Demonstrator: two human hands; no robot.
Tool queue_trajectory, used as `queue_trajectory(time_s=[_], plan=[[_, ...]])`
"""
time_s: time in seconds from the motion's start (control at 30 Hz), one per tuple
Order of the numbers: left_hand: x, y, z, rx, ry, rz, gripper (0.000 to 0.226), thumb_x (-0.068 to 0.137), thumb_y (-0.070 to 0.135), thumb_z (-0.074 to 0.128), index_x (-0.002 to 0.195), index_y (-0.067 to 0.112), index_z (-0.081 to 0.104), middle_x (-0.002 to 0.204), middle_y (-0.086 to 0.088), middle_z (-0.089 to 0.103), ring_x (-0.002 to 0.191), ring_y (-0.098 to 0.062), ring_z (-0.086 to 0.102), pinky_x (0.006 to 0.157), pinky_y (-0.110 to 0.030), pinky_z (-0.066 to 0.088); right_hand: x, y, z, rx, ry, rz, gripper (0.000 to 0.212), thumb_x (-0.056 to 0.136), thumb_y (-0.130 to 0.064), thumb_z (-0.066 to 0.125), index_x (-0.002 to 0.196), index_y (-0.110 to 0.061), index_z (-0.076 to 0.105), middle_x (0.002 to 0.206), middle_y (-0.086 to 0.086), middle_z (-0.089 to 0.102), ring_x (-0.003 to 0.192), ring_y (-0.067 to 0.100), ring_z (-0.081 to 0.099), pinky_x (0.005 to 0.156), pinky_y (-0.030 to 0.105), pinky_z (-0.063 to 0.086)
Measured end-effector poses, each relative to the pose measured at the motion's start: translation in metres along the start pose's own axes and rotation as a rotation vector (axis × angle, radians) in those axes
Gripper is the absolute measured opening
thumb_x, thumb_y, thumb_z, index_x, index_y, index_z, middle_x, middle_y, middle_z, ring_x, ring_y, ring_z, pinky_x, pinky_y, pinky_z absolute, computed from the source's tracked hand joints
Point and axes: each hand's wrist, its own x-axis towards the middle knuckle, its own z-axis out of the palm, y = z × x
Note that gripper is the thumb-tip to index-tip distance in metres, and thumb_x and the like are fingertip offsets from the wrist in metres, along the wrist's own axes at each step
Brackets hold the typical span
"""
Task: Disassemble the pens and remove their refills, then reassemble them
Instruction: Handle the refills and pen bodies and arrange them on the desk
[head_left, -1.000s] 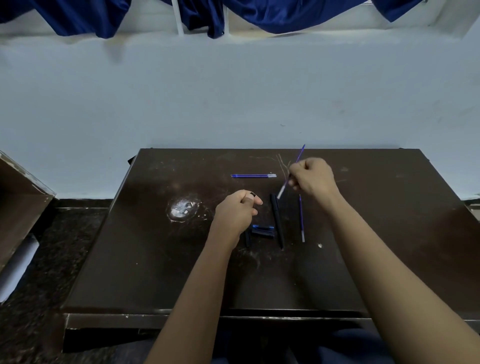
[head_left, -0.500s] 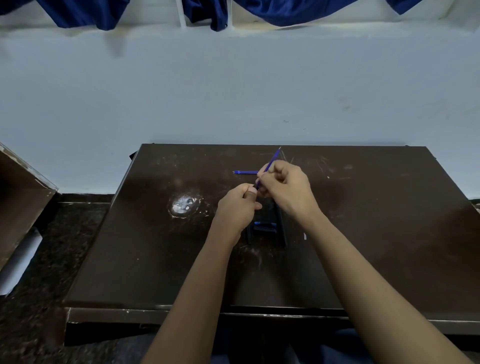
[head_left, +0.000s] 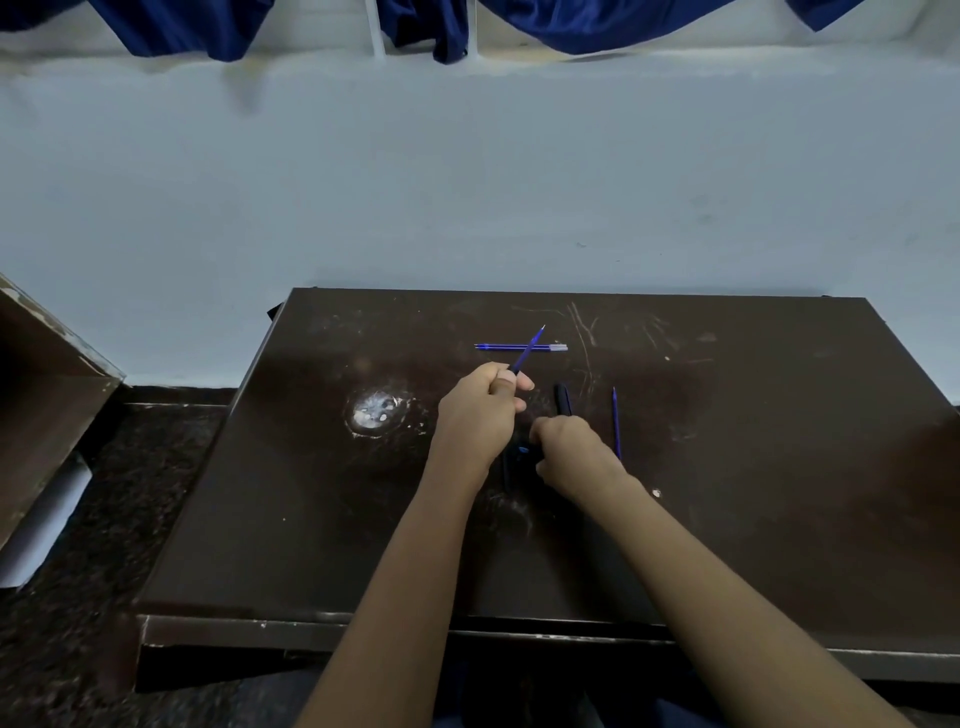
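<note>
My left hand (head_left: 480, 410) grips a dark pen barrel, mostly hidden in the fist, with a blue refill (head_left: 530, 347) sticking up and to the right out of it. My right hand (head_left: 574, 454) is curled low over dark and blue pen parts (head_left: 521, 451) lying on the table; what its fingers hold is hidden. A black pen barrel (head_left: 562, 399) pokes out from beyond that hand. To its right lies a loose blue refill (head_left: 616, 423). Two more refills (head_left: 498, 346) lie crosswise farther back.
The dark brown table (head_left: 753, 493) is scratched and has a whitish round stain (head_left: 375, 410) left of my hands. A pale wall rises behind it. A brown box (head_left: 47, 395) and a white roll (head_left: 47, 519) stand on the floor at the left.
My right hand let go of the blue refill, leaving it standing in my left hand's barrel, and dropped toward me onto the pen parts. The left hand stayed put.
</note>
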Motion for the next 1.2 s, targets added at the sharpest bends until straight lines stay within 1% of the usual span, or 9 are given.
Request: queue_trajectory(time_s=[0.2, 0.3, 0.37, 0.43, 0.53, 0.6, 0.8, 0.97, 1.2], plan=[[-0.001, -0.002, 0.000, 0.001, 0.005, 0.025, 0.030, 0.101, 0.023, 0.035, 0.088, 0.023, 0.062, 0.083, 0.003, 0.061, 0.078, -0.007, 0.054, 0.074, -0.023, 0.044, 0.005, 0.001, 0.003, 0.049, 0.057, 0.003, 0.035, 0.088, -0.012, 0.062, 0.122, -0.010, 0.055, 0.120, 0.011, 0.057, 0.106, 0.024, 0.058, 0.093, 0.039, 0.052], [-0.002, -0.002, 0.000, 0.011, 0.017, 0.039, 0.029, 0.101, 0.023, 0.036, 0.089, 0.023, 0.063, 0.086, 0.001, 0.063, 0.077, -0.008, 0.054, 0.069, -0.020, 0.043, 0.007, 0.005, 0.000, 0.227, 0.187, 0.010, 0.027, 0.087, -0.013, 0.062, 0.114, -0.012, 0.057, 0.113, 0.008, 0.059, 0.100, 0.021, 0.060, 0.088, 0.036, 0.053], [-0.002, -0.001, 0.000, 0.019, 0.025, 0.046, 0.029, 0.101, 0.023, 0.036, 0.090, 0.023, 0.063, 0.086, 0.001, 0.063, 0.073, -0.006, 0.053, 0.063, -0.018, 0.040, 0.007, 0.006, -0.010, 0.495, 0.376, 0.001, 0.014, 0.085, -0.015, 0.063, 0.098, -0.012, 0.060, 0.099, 0.004, 0.062, 0.085, 0.016, 0.059, 0.075, 0.025, 0.050], [-0.002, 0.000, -0.001, 0.035, 0.034, 0.056, 0.029, 0.101, 0.023, 0.036, 0.092, 0.021, 0.063, 0.087, 0.000, 0.062, 0.069, -0.004, 0.051, 0.058, -0.015, 0.037, 0.002, 0.007, -0.027, 0.878, 0.525, -0.025, 0.006, 0.082, -0.015, 0.064, 0.082, -0.014, 0.058, 0.088, 0.006, 0.066, 0.076, 0.019, 0.061, 0.068, 0.029, 0.050], [-0.001, 0.000, -0.002, 0.057, 0.053, 0.082, 0.029, 0.101, 0.022, 0.035, 0.096, 0.020, 0.064, 0.086, 0.001, 0.062, 0.066, -0.003, 0.049, 0.050, -0.009, 0.038, -0.013, 0.009, -0.051, 1.478, 0.511, -0.117, 0.006, 0.089, -0.007, 0.060, 0.086, -0.013, 0.060, 0.084, 0.007, 0.066, 0.077, 0.016, 0.065, 0.070, 0.026, 0.054], [0.000, 0.001, -0.002, 0.048, 0.054, 0.079, 0.029, 0.101, 0.022, 0.036, 0.098, 0.019, 0.064, 0.083, 0.003, 0.060, 0.063, -0.003, 0.048, 0.046, -0.001, 0.038, -0.020, 0.011, -0.061, 1.635, 0.481, -0.150, 0.007, 0.092, -0.007, 0.058, 0.088, -0.012, 0.061, 0.085, 0.006, 0.066, 0.081, 0.016, 0.068, 0.076, 0.027, 0.056], [-0.002, 0.002, -0.002, 0.057, 0.046, 0.074, 0.029, 0.102, 0.024, 0.036, 0.099, 0.020, 0.065, 0.084, 0.003, 0.061, 0.064, -0.002, 0.048, 0.046, -0.002, 0.039, -0.026, 0.012, -0.069, 1.651, 0.464, -0.179, 0.006, 0.093, -0.007, 0.056, 0.091, -0.011, 0.059, 0.088, 0.008, 0.064, 0.088, 0.024, 0.069, 0.083, 0.040, 0.058], [-0.003, 0.000, -0.001, 0.074, 0.047, 0.081, 0.028, 0.101, 0.024, 0.038, 0.095, 0.024, 0.065, 0.089, 0.000, 0.064, 0.068, -0.002, 0.050, 0.054, -0.012, 0.035, -0.024, 0.005, -0.063, 1.582, 0.452, -0.198, 0.011, 0.091, -0.005, 0.058, 0.100, -0.009, 0.061, 0.091, 0.007, 0.067, 0.083, 0.019, 0.069, 0.084, 0.037, 0.057], [-0.002, -0.001, -0.001, 0.113, 0.031, 0.079, 0.026, 0.100, 0.025, 0.038, 0.096, 0.025, 0.064, 0.088, 0.004, 0.062, 0.071, -0.001, 0.051, 0.055, -0.013, 0.032, -0.021, -0.002, -0.057, 1.452, 0.427, -0.172, 0.014, 0.091, -0.003, 0.056, 0.096, -0.013, 0.063, 0.094, 0.011, 0.067, 0.078, 0.017, 0.066, 0.082, 0.035, 0.058]])
